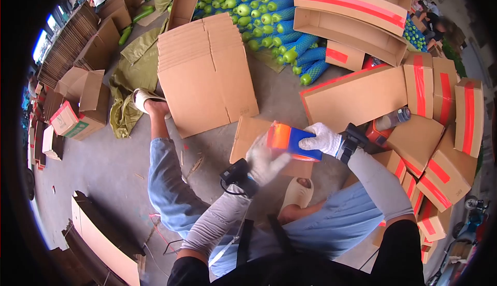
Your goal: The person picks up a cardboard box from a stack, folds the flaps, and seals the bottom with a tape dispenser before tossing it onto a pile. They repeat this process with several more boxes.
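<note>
Gloved left hand (265, 163) in the head view, fingers loosely parted and bent, over the orange end of a blue-and-orange object (296, 142). Gloved right hand (325, 140) closed around the blue end, thumb across the smooth face, fingers partly curled behind. Object held in front of the body, above a loose cardboard piece (249, 135); boxy in outline, glossy, with a reddish lower edge.

White knit-like gloves, wrinkled grey sleeves (383, 185) and a bulky black device on each wrist. Faded blue denim (181, 185) over both legs, with pale sandals (297, 192) on a smooth grey floor (202, 167).

Beyond the hands, a stack of flat cardboard (207, 79), matte brown, with layered edges and creased flaps. Behind it, rounded green produce (243, 9) in blue netting; to its left, a crumpled olive sheet (137, 68). On the right, boxes (441, 174) piled at angles, sealed with shiny red tape, near a red item with a translucent, rounded container (396, 118).

Left hand smeared by motion, its exact contact with the object impossible to tell. Right fingertips hidden behind the object. Outer edges cut off by the dark circular border; distant people too small to make out.
</note>
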Demonstrator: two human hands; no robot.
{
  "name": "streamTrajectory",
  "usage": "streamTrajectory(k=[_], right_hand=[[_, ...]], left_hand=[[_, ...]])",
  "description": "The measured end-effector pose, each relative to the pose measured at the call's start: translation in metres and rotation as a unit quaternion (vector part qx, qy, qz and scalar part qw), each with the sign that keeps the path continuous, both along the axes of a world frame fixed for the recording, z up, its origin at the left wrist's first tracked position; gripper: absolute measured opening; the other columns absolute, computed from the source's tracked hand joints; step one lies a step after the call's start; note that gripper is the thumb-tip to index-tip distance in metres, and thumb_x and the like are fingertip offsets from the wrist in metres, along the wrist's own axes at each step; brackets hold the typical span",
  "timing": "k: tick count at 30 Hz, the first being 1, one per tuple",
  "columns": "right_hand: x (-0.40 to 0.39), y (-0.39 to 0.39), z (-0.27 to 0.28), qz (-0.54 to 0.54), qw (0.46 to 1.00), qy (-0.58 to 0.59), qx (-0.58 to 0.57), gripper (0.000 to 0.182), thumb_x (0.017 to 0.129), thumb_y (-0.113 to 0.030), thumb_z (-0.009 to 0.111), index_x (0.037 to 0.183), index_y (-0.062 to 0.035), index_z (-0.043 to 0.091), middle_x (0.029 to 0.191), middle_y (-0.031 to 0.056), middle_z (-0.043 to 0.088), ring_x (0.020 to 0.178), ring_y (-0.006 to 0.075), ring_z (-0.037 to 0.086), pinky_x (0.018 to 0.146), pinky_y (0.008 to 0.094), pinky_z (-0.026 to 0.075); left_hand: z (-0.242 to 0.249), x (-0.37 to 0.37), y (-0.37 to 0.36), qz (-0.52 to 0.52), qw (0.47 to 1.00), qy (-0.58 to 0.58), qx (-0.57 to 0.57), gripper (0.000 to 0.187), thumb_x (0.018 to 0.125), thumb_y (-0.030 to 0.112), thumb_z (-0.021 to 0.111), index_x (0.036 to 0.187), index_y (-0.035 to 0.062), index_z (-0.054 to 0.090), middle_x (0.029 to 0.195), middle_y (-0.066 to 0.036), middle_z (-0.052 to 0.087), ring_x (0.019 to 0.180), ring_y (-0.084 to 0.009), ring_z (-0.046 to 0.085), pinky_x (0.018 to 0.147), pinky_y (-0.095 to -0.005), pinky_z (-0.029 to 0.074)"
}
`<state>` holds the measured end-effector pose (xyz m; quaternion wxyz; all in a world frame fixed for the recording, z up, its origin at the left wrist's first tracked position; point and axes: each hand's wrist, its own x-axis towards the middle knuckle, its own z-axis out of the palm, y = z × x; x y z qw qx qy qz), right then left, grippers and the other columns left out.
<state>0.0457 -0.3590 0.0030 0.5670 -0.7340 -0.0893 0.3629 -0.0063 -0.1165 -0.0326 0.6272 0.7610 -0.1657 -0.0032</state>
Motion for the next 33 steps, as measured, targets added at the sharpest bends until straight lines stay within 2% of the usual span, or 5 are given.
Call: streamTrajectory(k=[3,21,27,30,33], right_hand=[[0.004,0.01,0.008,-0.003,0.998,-0.044,-0.035,0.047,0.082,-0.035,0.079,0.11,0.0016,0.07,0.099,0.0049,0.072,0.087,0.0091,0.063,0.08,0.0268,0.051],[0.006,0.05,0.027,-0.016,0.973,-0.106,-0.205,0.047,0.08,-0.042,0.077,0.091,0.0029,0.073,0.081,0.0158,0.072,0.075,0.0167,0.069,0.069,0.0319,0.053],[0.003,0.043,0.018,-0.011,0.965,-0.159,-0.21,0.045,0.08,-0.04,0.077,0.091,0.0035,0.073,0.08,0.0161,0.072,0.075,0.0171,0.069,0.069,0.0326,0.053],[0.002,0.044,0.023,-0.021,0.969,-0.136,-0.204,0.048,0.08,-0.043,0.075,0.09,0.0032,0.073,0.079,0.0164,0.072,0.073,0.0174,0.069,0.068,0.0328,0.053],[0.003,0.044,0.026,-0.006,0.969,-0.158,-0.187,0.05,0.081,-0.046,0.074,0.088,0.0027,0.073,0.077,0.017,0.071,0.072,0.0187,0.069,0.068,0.0335,0.052]], left_hand=[[-0.007,0.0,-0.023,0.022,0.741,0.34,-0.578,0.052,0.1,0.047,0.05,0.13,0.0047,0.056,0.116,-0.009,0.064,0.105,-0.0189,0.063,0.091,-0.0329,0.049],[-0.206,0.06,0.136,0.248,0.777,0.404,-0.413,0.036,0.102,0.032,0.048,0.121,0.0022,0.057,0.108,-0.013,0.069,0.103,-0.0295,0.066,0.085,-0.044,0.054],[-0.331,0.041,0.119,-0.055,0.957,0.137,0.251,0.052,0.097,0.043,0.054,0.125,-0.002,0.055,0.104,-0.01,0.068,0.09,-0.029,0.064,0.079,-0.0434,0.051],[-0.361,0.045,0.117,0.266,0.912,0.298,-0.097,0.057,0.097,0.04,0.055,0.132,-0.005,0.051,0.11,-0.011,0.067,0.09,-0.0264,0.065,0.079,-0.0428,0.051],[-0.091,0.047,0.08,0.135,0.937,0.294,-0.134,0.063,0.096,0.02,0.061,0.145,-0.0082,0.034,0.139,-0.017,0.052,0.123,-0.0239,0.054,0.1,-0.036,0.043]])
